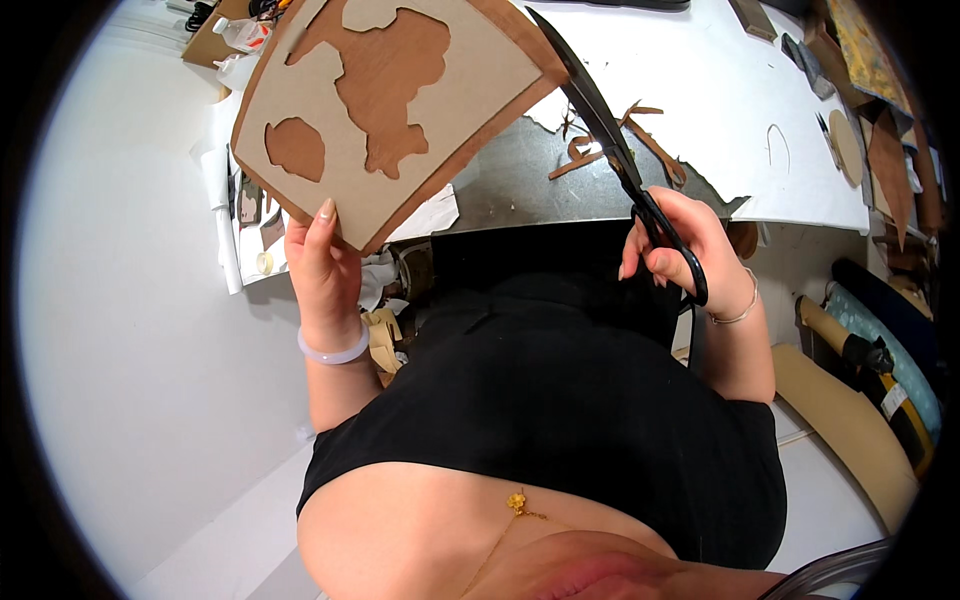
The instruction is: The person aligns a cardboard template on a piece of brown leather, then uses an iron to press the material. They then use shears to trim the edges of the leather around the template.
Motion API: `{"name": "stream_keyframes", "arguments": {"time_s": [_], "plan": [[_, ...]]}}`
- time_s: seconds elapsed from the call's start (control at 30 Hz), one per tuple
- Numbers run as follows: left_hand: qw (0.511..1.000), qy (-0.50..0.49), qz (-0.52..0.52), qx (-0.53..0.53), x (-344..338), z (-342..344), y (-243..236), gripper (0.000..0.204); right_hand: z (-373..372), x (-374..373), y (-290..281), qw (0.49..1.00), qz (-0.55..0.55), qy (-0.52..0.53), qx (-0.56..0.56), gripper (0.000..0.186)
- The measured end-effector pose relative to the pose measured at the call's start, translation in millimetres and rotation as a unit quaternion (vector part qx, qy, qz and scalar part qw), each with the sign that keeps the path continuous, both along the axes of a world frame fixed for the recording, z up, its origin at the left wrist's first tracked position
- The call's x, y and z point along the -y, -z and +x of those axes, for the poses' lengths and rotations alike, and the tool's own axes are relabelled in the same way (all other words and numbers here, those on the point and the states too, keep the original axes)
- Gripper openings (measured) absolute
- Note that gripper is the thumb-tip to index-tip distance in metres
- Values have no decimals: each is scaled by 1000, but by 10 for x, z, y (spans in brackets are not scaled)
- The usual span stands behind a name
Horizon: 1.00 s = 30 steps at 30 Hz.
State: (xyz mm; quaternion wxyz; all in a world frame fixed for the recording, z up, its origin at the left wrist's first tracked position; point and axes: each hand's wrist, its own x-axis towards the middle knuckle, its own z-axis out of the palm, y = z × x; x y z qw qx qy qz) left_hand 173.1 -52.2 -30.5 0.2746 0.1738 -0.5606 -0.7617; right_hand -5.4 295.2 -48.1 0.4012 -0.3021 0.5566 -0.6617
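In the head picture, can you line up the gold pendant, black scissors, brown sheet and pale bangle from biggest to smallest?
1. Brown sheet
2. Black scissors
3. Pale bangle
4. Gold pendant

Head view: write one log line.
left hand: holds beige cutout template over brown leathery sheet; right hand: holds long black scissors; grey-white tabletop: thin brown scraps

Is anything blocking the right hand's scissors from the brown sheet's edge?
Nothing visible does. The right hand holds black scissors, blades at the right corner of the brown sheet; contact is unclear. Brown scraps lie on the table, not between them.
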Motion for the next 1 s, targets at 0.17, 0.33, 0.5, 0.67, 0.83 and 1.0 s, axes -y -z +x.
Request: {"name": "stream_keyframes", "arguments": {"time_s": [0.17, 0.33, 0.5, 0.67, 0.83, 1.0], "plan": [[1000, 8, -15, -4, 16, -4, -4, 42, -30, -12, -7, 1000, 18, 1, 6, 32], [1000, 5, -20, -8, 51, 6, 0, 45, -47, -21, 3, 1000, 8, 0, 0, 33], [999, 1, -33, -6, 61, 8, -5, 46, -54, -37, -60, 999, 35, 8, -12, 33], [999, 3, -36, -16, 29, 12, -49, 46, -49, -45, -71, 998, 49, 14, -32, 33], [999, 3, -36, -15, 40, 36, -64, 45, -60, -63, -124, 995, 100, 8, -28, 33], [999, -7, -35, -16, 67, 79, -61, 45, -40, -66, -83, 998, 62, -1, -24, 34]]}}
